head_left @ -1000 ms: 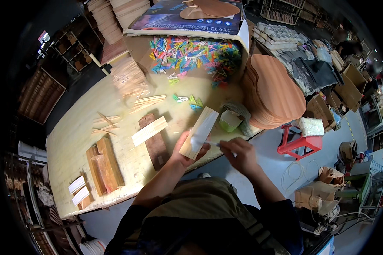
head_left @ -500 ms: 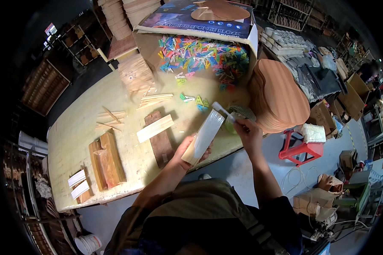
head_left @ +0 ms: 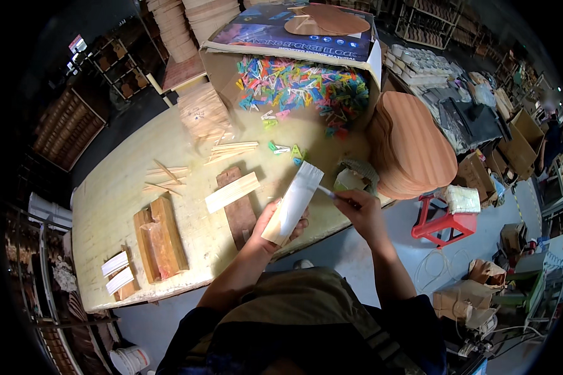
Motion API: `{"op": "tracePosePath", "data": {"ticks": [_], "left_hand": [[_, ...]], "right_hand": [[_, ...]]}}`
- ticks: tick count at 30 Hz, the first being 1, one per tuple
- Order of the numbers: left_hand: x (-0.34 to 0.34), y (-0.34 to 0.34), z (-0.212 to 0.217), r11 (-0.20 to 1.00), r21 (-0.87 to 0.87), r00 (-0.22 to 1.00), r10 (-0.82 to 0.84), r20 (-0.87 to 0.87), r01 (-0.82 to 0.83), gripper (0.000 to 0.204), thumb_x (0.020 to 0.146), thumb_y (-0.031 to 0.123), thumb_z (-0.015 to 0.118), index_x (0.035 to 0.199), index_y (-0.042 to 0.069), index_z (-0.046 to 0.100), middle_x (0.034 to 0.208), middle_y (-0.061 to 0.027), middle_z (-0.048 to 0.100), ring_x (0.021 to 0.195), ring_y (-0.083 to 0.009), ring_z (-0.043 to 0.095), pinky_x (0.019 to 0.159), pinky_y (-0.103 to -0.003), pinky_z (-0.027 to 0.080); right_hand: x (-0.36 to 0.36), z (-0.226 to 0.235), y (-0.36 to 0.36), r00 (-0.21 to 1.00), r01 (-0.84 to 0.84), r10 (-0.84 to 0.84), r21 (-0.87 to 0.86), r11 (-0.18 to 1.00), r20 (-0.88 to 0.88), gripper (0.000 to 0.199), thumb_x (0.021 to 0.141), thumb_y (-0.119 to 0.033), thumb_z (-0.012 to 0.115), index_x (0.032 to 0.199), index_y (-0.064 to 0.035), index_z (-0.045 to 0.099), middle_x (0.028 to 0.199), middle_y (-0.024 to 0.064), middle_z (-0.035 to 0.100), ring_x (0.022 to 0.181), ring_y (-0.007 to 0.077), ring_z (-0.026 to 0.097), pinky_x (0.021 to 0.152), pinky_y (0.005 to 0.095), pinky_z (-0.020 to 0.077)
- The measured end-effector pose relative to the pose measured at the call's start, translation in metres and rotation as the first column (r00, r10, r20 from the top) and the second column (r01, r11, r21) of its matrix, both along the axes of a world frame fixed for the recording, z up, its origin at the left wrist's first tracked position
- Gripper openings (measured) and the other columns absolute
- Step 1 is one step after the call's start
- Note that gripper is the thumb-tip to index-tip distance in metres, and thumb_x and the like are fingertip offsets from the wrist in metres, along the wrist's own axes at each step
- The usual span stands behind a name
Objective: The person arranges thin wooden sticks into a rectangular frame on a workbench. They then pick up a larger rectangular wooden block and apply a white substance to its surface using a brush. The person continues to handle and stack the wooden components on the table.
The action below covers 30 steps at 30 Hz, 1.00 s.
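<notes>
My left hand holds a flat pale wooden block tilted upward over the table's near edge; its upper face looks white and wet. My right hand grips a thin brush whose tip touches the block's right side. Just beyond the right hand sits a small glue pot on the table. Another pale wooden block lies across a dark brown board to the left of my left hand.
A long pale worktable carries thin wooden sticks, stacked blocks, a heap of coloured clips and an open cardboard box. Stacked guitar-shaped wood panels stand right. A red stool is below them.
My right hand rose from near my body to the block and now touches it with the brush. My left hand tilted the block further upward.
</notes>
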<state>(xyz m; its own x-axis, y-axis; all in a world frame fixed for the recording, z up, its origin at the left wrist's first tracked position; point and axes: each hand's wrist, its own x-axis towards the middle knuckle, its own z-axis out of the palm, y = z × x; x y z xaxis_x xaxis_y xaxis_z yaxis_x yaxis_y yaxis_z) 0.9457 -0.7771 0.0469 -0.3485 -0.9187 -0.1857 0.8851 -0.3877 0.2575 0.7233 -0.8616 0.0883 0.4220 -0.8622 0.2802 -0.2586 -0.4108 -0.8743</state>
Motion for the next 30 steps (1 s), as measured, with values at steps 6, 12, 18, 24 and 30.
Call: {"op": "tracePosePath", "data": {"ticks": [6, 12, 18, 24, 30], "left_hand": [[0.002, 0.002, 0.006, 0.999, 0.017, 0.996, 0.041, -0.08, -0.039, 0.036, 0.088, 0.033, 0.051, 0.11, 0.004, 0.053, 0.087, -0.009, 0.051, 0.076, -0.0204, 0.05, 0.058, -0.026, 0.046], [0.005, 0.005, 0.008, 0.997, 0.031, 0.991, 0.071, -0.116, -0.068, 0.037, 0.088, 0.035, 0.051, 0.108, 0.004, 0.053, 0.087, -0.0088, 0.051, 0.075, -0.0194, 0.049, 0.054, -0.026, 0.043], [0.015, -0.002, 0.0, 0.987, 0.034, 0.978, 0.161, -0.13, -0.158, 0.052, 0.084, 0.038, 0.054, 0.117, -0.002, 0.05, 0.094, -0.0121, 0.052, 0.076, -0.0204, 0.047, 0.057, -0.027, 0.043], [0.029, -0.005, -0.007, 0.985, -0.022, 0.955, 0.161, -0.248, -0.172, 0.059, 0.082, 0.036, 0.055, 0.121, -0.007, 0.047, 0.101, -0.0146, 0.051, 0.083, -0.0227, 0.045, 0.061, -0.029, 0.04], [0.026, -0.004, 0.006, 0.986, 0.002, 0.938, 0.161, -0.308, -0.168, 0.04, 0.086, 0.029, 0.053, 0.112, -0.001, 0.053, 0.093, -0.0127, 0.054, 0.077, -0.0234, 0.047, 0.06, -0.031, 0.043]], "right_hand": [[0.0, -0.003, -0.005, 0.994, 0.112, -0.111, -0.036, 0.993, 0.019, 0.014, 0.081, -0.006, 0.071, 0.094, -0.0016, 0.071, 0.074, 0.0094, 0.064, 0.06, 0.0134, 0.059, 0.057, 0.0256, 0.0459], [0.009, -0.002, -0.003, 0.976, 0.219, -0.215, -0.22, 0.95, 0.041, 0.014, 0.079, -0.003, 0.071, 0.093, 0.0, 0.069, 0.073, 0.007, 0.061, 0.061, 0.0129, 0.055, 0.055, 0.0252, 0.0435], [0.022, -0.014, 0.033, 0.994, -0.019, -0.049, -0.614, 0.789, -0.094, 0.02, 0.075, -0.003, 0.072, 0.095, -0.0064, 0.07, 0.075, 0.0063, 0.061, 0.062, 0.0205, 0.057, 0.054, 0.0316, 0.0469], [0.029, -0.01, 0.05, 0.997, -0.078, 0.064, -0.591, 0.803, -0.045, 0.021, 0.074, -0.005, 0.073, 0.094, -0.0082, 0.07, 0.077, 0.0065, 0.061, 0.063, 0.021, 0.059, 0.053, 0.0317, 0.0471], [0.026, -0.002, 0.056, 0.975, -0.218, 0.152, -0.609, 0.763, -0.159, 0.023, 0.073, -0.005, 0.074, 0.095, -0.0068, 0.069, 0.079, 0.0083, 0.063, 0.064, 0.023, 0.059, 0.054, 0.0323, 0.0473]]}}
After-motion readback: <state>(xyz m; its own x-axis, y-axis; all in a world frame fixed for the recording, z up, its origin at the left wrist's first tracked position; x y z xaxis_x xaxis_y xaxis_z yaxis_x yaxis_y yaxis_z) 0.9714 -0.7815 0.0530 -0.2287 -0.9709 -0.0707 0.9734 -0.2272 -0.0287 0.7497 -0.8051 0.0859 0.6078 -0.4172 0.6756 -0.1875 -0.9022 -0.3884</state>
